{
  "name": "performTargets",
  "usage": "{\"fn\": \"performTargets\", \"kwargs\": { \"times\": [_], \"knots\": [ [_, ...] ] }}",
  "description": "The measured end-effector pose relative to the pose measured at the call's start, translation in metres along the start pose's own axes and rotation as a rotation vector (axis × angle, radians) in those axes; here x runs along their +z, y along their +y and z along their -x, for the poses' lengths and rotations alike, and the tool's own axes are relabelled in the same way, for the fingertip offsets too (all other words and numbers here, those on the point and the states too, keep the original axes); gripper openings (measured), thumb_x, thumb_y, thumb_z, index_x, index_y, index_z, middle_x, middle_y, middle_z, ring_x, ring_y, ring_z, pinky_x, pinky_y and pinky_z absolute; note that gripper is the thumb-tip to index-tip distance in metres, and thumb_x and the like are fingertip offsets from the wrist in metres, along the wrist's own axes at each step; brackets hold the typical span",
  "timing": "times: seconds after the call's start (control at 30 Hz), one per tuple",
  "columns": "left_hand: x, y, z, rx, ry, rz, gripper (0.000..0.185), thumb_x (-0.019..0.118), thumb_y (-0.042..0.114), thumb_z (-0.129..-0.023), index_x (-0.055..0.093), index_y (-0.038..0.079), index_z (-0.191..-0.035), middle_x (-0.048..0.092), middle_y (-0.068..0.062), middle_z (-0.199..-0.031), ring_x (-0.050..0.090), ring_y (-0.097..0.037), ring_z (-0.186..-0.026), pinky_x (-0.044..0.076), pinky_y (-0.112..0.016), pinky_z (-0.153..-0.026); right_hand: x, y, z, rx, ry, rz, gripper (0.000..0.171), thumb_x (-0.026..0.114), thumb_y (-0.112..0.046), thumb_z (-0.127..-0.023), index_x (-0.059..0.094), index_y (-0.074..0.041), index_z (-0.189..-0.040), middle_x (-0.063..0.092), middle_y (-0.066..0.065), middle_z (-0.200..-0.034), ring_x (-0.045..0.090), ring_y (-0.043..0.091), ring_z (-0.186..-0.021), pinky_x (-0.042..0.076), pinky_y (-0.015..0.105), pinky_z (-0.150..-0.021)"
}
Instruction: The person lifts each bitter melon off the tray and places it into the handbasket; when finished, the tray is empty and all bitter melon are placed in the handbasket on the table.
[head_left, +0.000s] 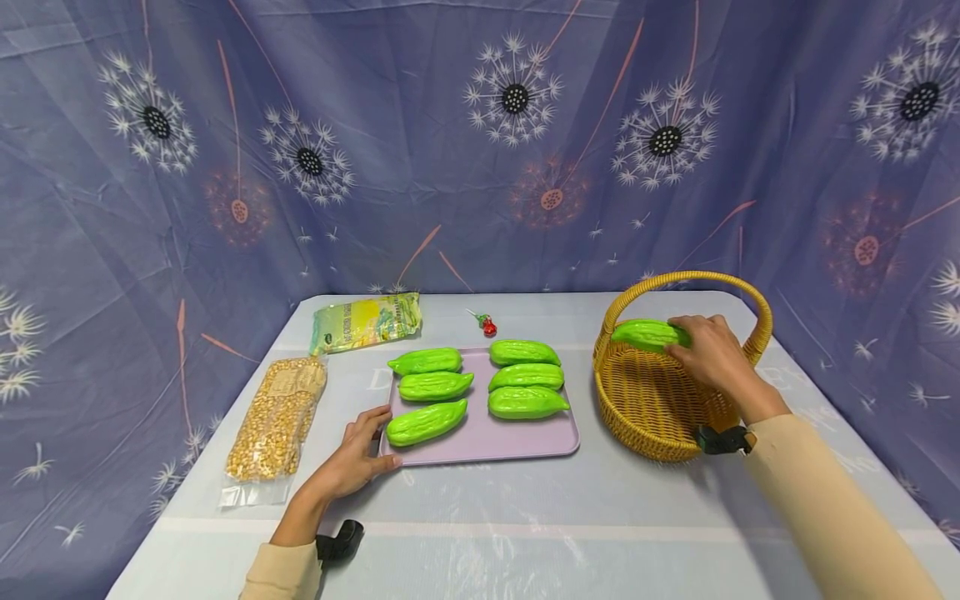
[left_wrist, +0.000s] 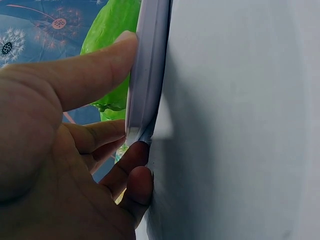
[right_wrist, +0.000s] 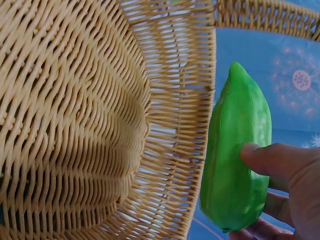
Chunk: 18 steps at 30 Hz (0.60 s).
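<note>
While gripped: gourd (head_left: pixel 648 334) over basket (head_left: pixel 651 417).

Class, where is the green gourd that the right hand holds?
In the head view, the green gourd is on the right, gripped by the right hand above the wicker basket.

gourd (right_wrist: pixel 235 160): glossy plastic | basket (right_wrist: pixel 75 125): rough wicker | tray (head_left: pixel 525 442): matt plastic

Right hand (head_left: pixel 711 354) gripping green gourd (head_left: pixel 647 334) over wicker basket (head_left: pixel 652 412) — left hand (head_left: pixel 356 457) at purple tray (head_left: pixel 487 437)
</note>
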<state>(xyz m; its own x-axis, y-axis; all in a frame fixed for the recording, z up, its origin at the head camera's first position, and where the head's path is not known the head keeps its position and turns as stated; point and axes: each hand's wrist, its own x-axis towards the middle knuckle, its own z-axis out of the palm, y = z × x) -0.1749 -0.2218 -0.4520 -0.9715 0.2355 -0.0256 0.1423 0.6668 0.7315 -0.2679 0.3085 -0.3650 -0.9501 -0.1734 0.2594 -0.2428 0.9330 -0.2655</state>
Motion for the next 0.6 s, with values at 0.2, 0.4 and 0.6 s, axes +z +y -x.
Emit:
{"fn": "performTargets", "kwargs": {
  "times": [0.2,0.4,0.6],
  "knots": [
    [0.0,-0.001,0.0,-0.003,-0.002,0.005,0.077,0.072,0.022,-0.082,0.032,0.002,-0.144,0.027,-0.013,-0.15,0.032,-0.035,-0.129,0.034,-0.05,-0.101,0.004,0.006,-0.007,0.071,-0.098,-0.03,0.049,0.059,-0.022,-0.091,0.048,0.004,-0.132,0.054,0.029,-0.127,0.041,0.04,-0.103,0.037,0.052,-0.082],
    [0.0,-0.002,0.0,0.0,-0.003,0.009,0.077,0.072,0.022,-0.082,0.031,0.002,-0.144,0.027,-0.013,-0.15,0.033,-0.035,-0.129,0.034,-0.051,-0.101,0.01,0.013,-0.012,0.083,-0.134,-0.025,0.048,0.058,-0.021,-0.091,0.049,0.005,-0.13,0.054,0.031,-0.125,0.042,0.044,-0.105,0.037,0.056,-0.085],
    [0.0,-0.002,0.0,0.004,-0.004,0.012,0.078,0.072,0.022,-0.082,0.031,0.001,-0.144,0.027,-0.014,-0.15,0.033,-0.035,-0.128,0.035,-0.05,-0.1,0.018,0.02,-0.014,0.071,-0.157,-0.01,0.046,0.059,-0.02,-0.092,0.051,0.006,-0.128,0.044,0.032,-0.128,0.039,0.053,-0.111,0.034,0.062,-0.09]
  ]
}}
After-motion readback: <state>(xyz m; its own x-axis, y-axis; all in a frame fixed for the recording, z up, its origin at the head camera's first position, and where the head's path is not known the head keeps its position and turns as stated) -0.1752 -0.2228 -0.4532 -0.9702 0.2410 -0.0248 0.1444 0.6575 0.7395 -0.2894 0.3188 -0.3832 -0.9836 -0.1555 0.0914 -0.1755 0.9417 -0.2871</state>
